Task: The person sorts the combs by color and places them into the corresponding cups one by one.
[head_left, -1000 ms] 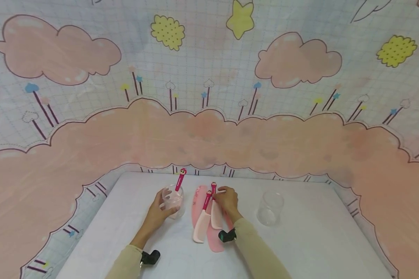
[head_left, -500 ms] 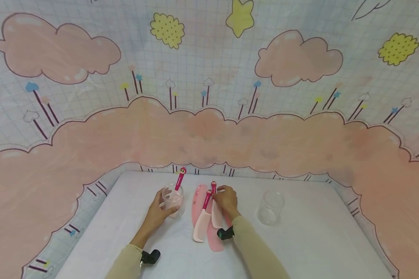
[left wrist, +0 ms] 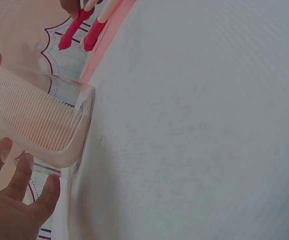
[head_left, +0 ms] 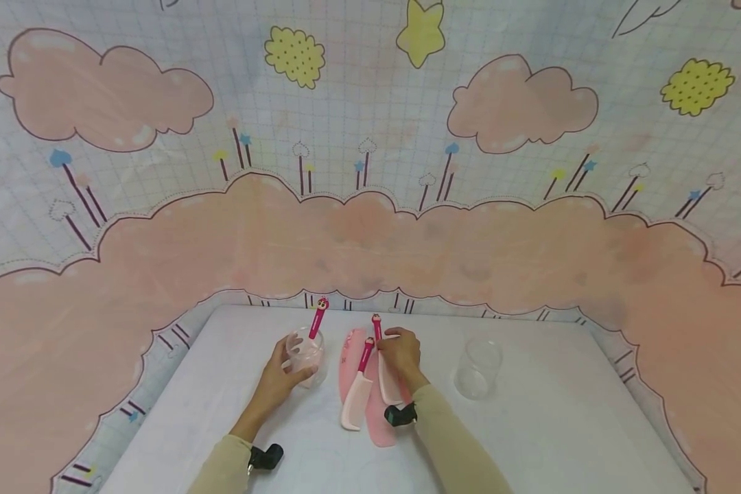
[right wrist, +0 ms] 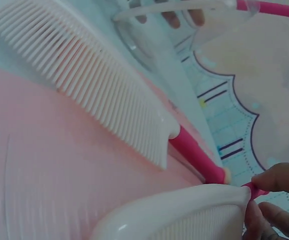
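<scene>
My left hand (head_left: 276, 374) grips a clear cup (head_left: 298, 345) at the left of the table. Inside it a pale pink comb (left wrist: 44, 117) stands tilted, its magenta handle (head_left: 318, 319) with a small figure head rising above the rim. My right hand (head_left: 403, 351) pinches a second pale comb (right wrist: 184, 207) near the base of its magenta handle. A third such comb (head_left: 356, 403) lies just left of it on flat pink pieces (head_left: 381, 427). Comb-like lines show on the pink surface (right wrist: 39, 150) in the right wrist view. My right hand partly hides the held comb.
Another clear cup (head_left: 478, 370) stands to the right of my right hand. White covering spreads over the table (head_left: 562, 418), and a printed cloth with clouds (head_left: 370, 240) hangs behind its back edge.
The comb in my right hand has shifted slightly away from me and turned a little, its handle end now higher. My left hand and the cup stay where they were.
</scene>
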Demonstrator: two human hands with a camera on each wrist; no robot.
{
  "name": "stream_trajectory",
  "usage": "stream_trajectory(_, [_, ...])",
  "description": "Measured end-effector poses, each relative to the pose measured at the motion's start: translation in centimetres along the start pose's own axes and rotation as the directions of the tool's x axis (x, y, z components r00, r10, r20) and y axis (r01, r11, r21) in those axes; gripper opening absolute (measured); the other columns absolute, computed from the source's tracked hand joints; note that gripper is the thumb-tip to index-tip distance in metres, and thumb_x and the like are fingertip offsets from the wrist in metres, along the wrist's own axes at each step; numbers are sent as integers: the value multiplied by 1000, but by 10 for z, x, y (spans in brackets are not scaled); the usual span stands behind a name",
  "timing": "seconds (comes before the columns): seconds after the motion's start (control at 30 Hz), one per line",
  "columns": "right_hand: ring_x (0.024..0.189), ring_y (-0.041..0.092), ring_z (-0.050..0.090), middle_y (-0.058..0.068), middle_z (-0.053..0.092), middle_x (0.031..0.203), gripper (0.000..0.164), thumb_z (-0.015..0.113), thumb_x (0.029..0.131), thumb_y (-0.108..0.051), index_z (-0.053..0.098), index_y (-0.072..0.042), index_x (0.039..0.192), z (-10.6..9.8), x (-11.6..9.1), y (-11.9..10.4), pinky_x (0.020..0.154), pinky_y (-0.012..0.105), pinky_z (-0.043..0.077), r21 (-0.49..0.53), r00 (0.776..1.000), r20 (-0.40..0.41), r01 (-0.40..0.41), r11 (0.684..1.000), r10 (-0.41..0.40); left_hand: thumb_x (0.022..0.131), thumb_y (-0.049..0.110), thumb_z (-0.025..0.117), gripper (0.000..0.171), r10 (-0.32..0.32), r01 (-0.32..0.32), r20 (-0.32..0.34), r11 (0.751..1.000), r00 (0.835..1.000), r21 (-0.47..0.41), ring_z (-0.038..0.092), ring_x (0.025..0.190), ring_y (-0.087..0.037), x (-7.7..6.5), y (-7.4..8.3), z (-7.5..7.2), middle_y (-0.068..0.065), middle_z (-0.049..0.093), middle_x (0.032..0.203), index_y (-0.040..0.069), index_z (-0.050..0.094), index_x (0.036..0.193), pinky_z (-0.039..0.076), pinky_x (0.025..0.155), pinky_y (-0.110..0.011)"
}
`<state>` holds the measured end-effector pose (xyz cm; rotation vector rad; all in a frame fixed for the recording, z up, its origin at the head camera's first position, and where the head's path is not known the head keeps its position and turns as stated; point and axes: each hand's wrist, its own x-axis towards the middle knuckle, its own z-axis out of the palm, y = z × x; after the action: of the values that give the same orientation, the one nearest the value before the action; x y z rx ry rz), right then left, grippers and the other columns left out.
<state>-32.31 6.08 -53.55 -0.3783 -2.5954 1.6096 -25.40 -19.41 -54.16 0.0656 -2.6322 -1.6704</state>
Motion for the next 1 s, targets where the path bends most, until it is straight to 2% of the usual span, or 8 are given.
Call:
stream_trajectory(0.3, [80,19,68,17,74,101,27,73,81,-11,74,-1,106,-9,2,-3,83,37,60,155,998,59,18,988,-27,83,35,79,91,-6,6,3,1000,1000,-5,29,147,-38,1,0,-1,-8,38,156,17,23,152,31,117,-53])
stream_trajectory(0.47, [76,17,67,15,73,96,28,72,82,-12,72,-2,108,-15,2,-4,80,36,60,194,994,103,20,981,-41,82,35,79,91,-6,6,6,1000,1000,-12,28,147,-39,0,1,-1,-9,37,157,17,23,152,31,117,-54])
stream_trajectory(0.63, [73,15,67,11,73,90,27,73,83,-14,71,-4,108,-19,1,-5,77,33,59,239,994,110,3,971,-30,82,36,79,92,-3,3,5,1000,1000,-10,27,148,-39,1,0,-1,-9,37,157,16,22,153,31,117,-54])
stream_trajectory(0.8, [72,13,66,13,74,90,26,73,83,-12,70,-3,106,-23,-1,-6,73,29,58,261,994,98,19,965,-46,83,36,78,92,-6,6,6,1000,1000,-11,27,148,-39,3,-2,-1,-9,36,157,17,22,153,31,117,-54])
stream_trajectory(1.0, [74,12,67,14,73,94,25,73,84,-10,68,-2,106,-30,-3,-7,72,27,58,234,993,104,31,972,-57,82,36,79,92,1,-1,9,1000,1000,-17,28,147,-39,3,-1,-1,-9,37,157,17,23,152,31,117,-54])
